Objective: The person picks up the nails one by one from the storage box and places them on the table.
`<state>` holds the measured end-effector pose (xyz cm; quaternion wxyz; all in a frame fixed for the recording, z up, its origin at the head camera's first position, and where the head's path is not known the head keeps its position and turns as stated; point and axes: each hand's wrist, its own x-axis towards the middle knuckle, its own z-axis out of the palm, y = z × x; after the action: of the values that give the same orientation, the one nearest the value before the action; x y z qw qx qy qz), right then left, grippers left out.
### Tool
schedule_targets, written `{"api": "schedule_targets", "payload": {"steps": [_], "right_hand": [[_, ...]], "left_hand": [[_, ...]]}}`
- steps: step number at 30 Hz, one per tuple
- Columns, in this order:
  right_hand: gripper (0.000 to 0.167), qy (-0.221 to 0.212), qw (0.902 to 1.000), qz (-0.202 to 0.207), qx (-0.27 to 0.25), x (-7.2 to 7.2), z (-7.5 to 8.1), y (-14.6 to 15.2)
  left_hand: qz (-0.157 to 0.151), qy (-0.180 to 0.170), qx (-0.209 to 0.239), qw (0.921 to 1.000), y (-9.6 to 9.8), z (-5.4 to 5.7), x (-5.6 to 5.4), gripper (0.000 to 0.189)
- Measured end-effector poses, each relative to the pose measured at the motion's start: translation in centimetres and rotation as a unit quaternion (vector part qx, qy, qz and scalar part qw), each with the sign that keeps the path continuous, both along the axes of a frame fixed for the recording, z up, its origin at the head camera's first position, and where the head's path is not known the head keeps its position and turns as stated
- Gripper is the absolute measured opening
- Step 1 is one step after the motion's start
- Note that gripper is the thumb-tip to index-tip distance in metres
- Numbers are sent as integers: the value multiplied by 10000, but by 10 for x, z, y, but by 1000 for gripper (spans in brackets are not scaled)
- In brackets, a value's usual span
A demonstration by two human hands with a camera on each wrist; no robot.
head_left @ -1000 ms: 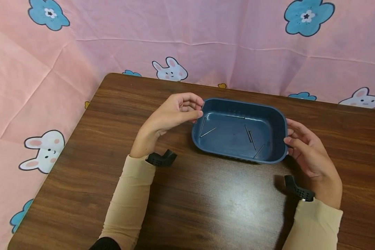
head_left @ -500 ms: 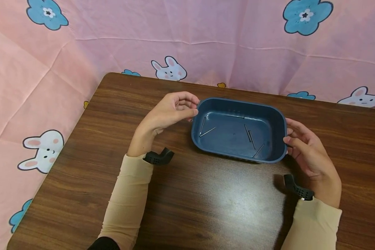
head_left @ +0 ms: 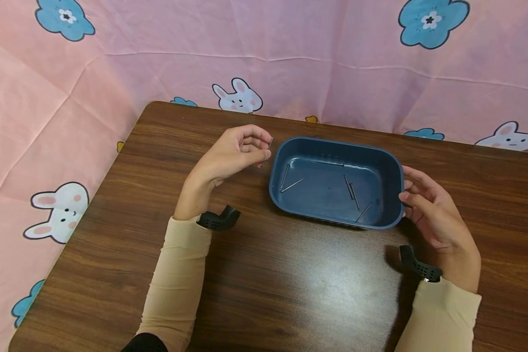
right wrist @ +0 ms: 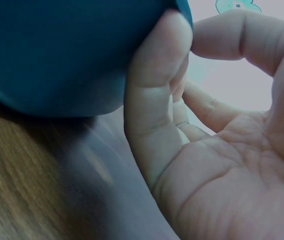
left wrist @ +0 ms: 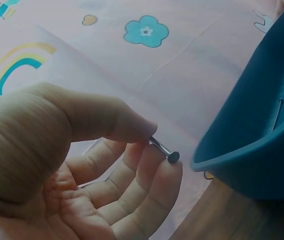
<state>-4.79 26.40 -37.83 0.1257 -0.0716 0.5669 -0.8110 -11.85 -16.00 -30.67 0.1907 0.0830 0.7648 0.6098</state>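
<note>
My left hand [head_left: 233, 154] is left of a dark blue plastic tub [head_left: 330, 222], apart from its rim. Between thumb and fingertips it pinches a metal nail [head_left: 270, 143]. In the left wrist view the flat head of this nail [left wrist: 173, 157] sticks out past the fingertips. Inside the tub lie several more nails, among them one slanted nail [head_left: 292, 186] at the left and another nail [head_left: 364, 212] near the front right. My right hand [head_left: 440, 220] holds the tub's right side, thumb at the rim and fingers against the outer wall, as the right wrist view also shows.
The tub stands on a brown wood-grain table [head_left: 264, 293]. Behind and to the left hangs a pink cloth [head_left: 290, 83] printed with rabbits and blue flowers. A black camera mount [head_left: 220, 220] sits on the left wrist, a second mount [head_left: 420, 266] on the right.
My left hand has moved left, away from the tub's left rim, with the nail in its fingers. The right hand has stayed at the tub's right side.
</note>
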Motion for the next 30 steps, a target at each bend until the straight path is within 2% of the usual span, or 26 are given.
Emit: {"api": "schedule_targets", "payload": {"steps": [12, 19, 23, 30], "right_hand": [[52, -47, 10000, -55, 14, 0, 0, 1], [51, 7, 10000, 43, -53, -2, -1, 1], [51, 53, 10000, 59, -46, -4, -1, 1], [51, 29, 9999, -53, 90, -1, 0, 0]], "left_hand": [[242, 96, -273, 9993, -5, 2, 0, 34], [336, 157, -481, 9982, -9, 5, 3, 35], [303, 255, -795, 9960, -9, 6, 3, 33], [321, 537, -1463, 9873, -8, 3, 3, 31]]}}
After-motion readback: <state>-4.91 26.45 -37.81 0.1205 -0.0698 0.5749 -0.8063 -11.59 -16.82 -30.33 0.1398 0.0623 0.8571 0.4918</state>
